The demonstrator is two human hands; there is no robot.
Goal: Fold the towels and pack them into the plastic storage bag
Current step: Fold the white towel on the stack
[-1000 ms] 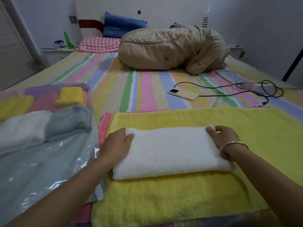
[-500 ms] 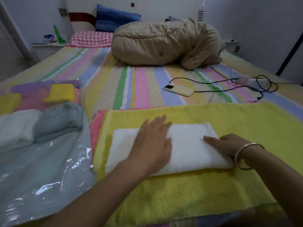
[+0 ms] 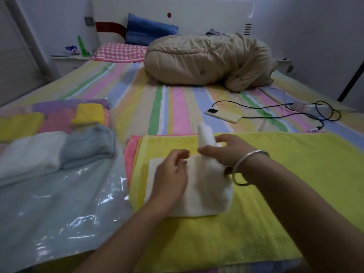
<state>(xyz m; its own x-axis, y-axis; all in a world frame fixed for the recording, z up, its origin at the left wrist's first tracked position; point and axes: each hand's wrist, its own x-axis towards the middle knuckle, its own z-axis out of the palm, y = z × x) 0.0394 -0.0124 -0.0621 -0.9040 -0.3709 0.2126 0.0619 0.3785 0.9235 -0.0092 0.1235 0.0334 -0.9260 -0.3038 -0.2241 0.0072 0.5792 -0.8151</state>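
A white towel (image 3: 208,192) lies on a spread yellow towel (image 3: 275,174) in front of me, its right end lifted and swung over toward the left. My right hand (image 3: 226,152), with a metal bangle on the wrist, grips that raised end. On the towel's left half rests my left hand (image 3: 171,174), fingers loosely bent, holding it down. To the left lies the clear plastic storage bag (image 3: 59,203), with several folded towels (image 3: 59,131) inside: white, grey-blue, yellow, pink and purple.
A pink towel edge (image 3: 129,152) shows under the yellow one. On the striped bedsheet (image 3: 177,107) lie a phone (image 3: 222,115) with black cables (image 3: 315,113) to the right, and a bundled beige quilt (image 3: 208,62) farther back. Pillows and a nightstand sit at the bed's head.
My right hand has lifted the white towel's right end and carried it leftward over the middle. My left hand has slid back from the centre to the left half.
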